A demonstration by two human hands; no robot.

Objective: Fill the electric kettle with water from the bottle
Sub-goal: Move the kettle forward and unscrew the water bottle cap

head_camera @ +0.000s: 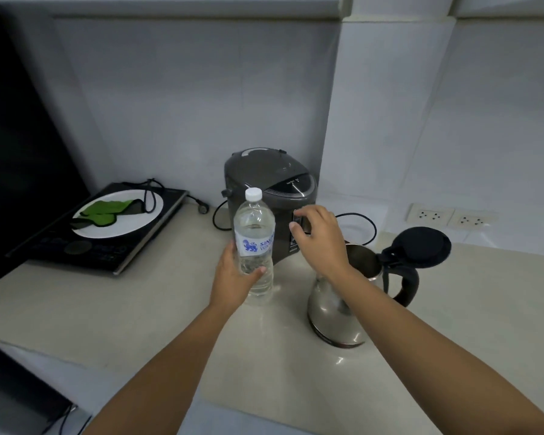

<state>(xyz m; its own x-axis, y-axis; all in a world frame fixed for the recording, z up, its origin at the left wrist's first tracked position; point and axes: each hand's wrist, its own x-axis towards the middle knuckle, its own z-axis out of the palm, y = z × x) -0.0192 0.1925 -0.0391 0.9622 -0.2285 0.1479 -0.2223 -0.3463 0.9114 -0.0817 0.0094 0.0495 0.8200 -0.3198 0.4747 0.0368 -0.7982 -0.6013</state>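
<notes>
A clear plastic water bottle [254, 227] with a white cap and a blue label stands upright on the beige counter, capped. My left hand [233, 279] is wrapped around its lower half. To the right stands a steel electric kettle [333, 312] with a black handle; its black lid [421, 248] is flipped open to the back right. My right hand [319, 237] hovers above the kettle's mouth and beside the bottle, fingers spread and holding nothing.
A grey electric thermo pot [264, 180] stands right behind the bottle, its cord trailing right. At the left an induction hob [145, 243] carries a white plate with green and black cloths. Wall sockets [431, 215] sit at the right.
</notes>
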